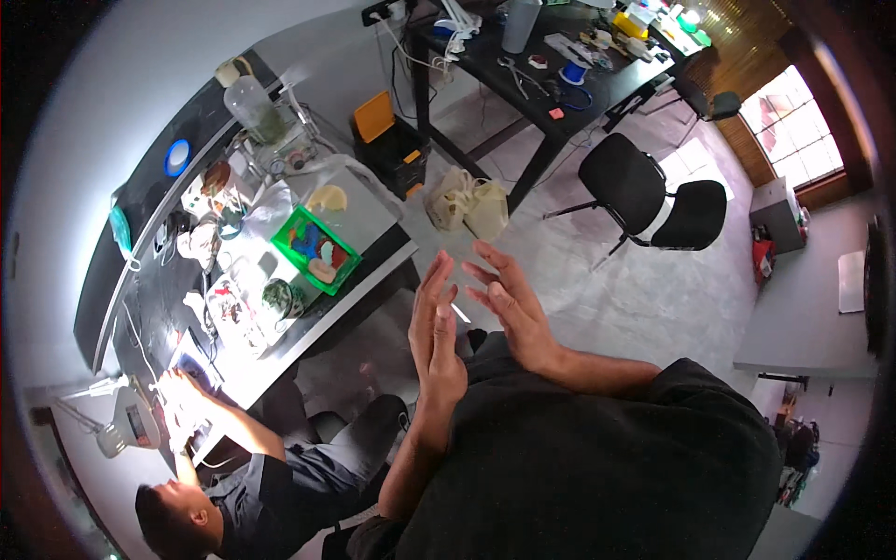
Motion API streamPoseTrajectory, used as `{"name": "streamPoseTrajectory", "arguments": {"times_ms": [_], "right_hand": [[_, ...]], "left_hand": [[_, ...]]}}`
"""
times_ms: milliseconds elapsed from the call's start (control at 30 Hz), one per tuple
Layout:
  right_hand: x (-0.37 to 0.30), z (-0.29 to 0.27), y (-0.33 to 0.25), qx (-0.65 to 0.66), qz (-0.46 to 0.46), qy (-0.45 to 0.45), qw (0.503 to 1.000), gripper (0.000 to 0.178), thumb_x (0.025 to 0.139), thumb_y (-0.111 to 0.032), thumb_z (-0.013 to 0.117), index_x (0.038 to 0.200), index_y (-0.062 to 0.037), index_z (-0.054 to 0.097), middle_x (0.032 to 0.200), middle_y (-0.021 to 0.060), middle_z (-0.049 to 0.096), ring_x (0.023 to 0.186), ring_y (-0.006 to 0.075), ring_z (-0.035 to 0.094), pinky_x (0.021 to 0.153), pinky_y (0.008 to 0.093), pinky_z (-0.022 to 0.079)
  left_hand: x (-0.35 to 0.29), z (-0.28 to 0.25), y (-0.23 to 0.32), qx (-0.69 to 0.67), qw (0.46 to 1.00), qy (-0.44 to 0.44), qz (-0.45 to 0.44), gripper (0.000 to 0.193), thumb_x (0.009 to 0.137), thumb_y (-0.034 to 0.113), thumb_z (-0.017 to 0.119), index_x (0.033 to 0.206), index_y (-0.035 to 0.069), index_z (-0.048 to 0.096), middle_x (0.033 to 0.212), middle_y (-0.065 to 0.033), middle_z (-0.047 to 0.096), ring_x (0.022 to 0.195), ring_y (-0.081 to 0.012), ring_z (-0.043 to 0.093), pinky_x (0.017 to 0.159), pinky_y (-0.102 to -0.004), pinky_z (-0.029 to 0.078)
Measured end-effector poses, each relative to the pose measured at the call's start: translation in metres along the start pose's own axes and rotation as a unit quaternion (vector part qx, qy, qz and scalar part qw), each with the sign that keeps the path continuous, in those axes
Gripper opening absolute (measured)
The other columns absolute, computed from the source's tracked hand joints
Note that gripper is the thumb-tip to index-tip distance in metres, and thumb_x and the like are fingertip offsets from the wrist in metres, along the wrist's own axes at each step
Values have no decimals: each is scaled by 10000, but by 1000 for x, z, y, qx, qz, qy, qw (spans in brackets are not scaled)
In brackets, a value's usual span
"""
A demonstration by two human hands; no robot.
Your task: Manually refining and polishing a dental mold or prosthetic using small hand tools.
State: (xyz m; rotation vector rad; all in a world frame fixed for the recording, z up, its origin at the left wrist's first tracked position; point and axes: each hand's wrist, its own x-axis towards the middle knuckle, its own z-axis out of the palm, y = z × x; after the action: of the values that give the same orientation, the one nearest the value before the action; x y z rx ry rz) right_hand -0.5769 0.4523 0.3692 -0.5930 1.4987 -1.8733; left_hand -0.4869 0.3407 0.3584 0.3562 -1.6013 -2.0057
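Note:
Both of my hands are raised in front of my dark shirt, held above the floor with a gap between them. My left hand [437, 345] points its fingers upward, its palm turned toward the other hand. My right hand [518, 313] has its fingers stretched and spread apart, with the thumb up. Nothing is gripped in either one. A small white strip [461, 314] shows in the gap between them; I cannot tell whether it touches a hand or lies farther below.
On the left, a lit workbench [341, 306] carries a green tray [301, 268] and a glass jar [250, 101]. A person [271, 495] works there. Ahead are white bags [453, 201], a black toolbox with an orange lid [373, 116] and a dark table [471, 73]. A black chair [621, 182] stands right.

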Motion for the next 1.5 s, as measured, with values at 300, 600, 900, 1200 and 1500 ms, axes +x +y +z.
{"name": "streamPoseTrajectory", "arguments": {"times_ms": [300,600,900,1200,1500], "right_hand": [[3,0,7,-2,4,-5,1000,488,1099,-295,506,1500,-42,391,1449,116,449,1262,218,514,1070,396,444],[2,-3,8,-1,15,-2,1000,379,1102,-234,497,1417,-27,460,1318,79,527,1161,162,537,998,359,462],[-3,-3,6,-24,-6,7,1000,349,1110,-239,492,1370,-6,494,1192,90,576,1066,136,555,930,307,491],[-5,-3,15,7,-26,40,999,559,1105,-368,433,1521,4,392,1519,179,451,1438,260,406,1191,401,299],[-10,3,12,-35,-34,8,999,701,1093,-423,415,1600,34,254,1650,217,302,1556,318,245,1254,432,187]], "left_hand": [[-9,-11,5,29,997,63,-26,539,1086,403,422,1371,-20,598,1401,-171,608,1323,-271,538,1067,-426,419],[-8,-7,10,33,998,33,-37,417,1086,297,437,1289,-3,645,1285,-134,672,1212,-233,617,1002,-373,465],[-14,8,7,61,997,-5,-53,379,1083,247,490,1284,-37,639,1223,-143,678,1070,-196,631,890,-320,489],[-18,11,6,114,987,-103,46,555,1084,302,465,1517,-46,456,1556,-274,459,1443,-404,457,1153,-437,381],[-10,5,13,123,981,-134,64,781,1084,495,334,1634,-33,165,1709,-265,122,1587,-413,130,1255,-502,174]]}}
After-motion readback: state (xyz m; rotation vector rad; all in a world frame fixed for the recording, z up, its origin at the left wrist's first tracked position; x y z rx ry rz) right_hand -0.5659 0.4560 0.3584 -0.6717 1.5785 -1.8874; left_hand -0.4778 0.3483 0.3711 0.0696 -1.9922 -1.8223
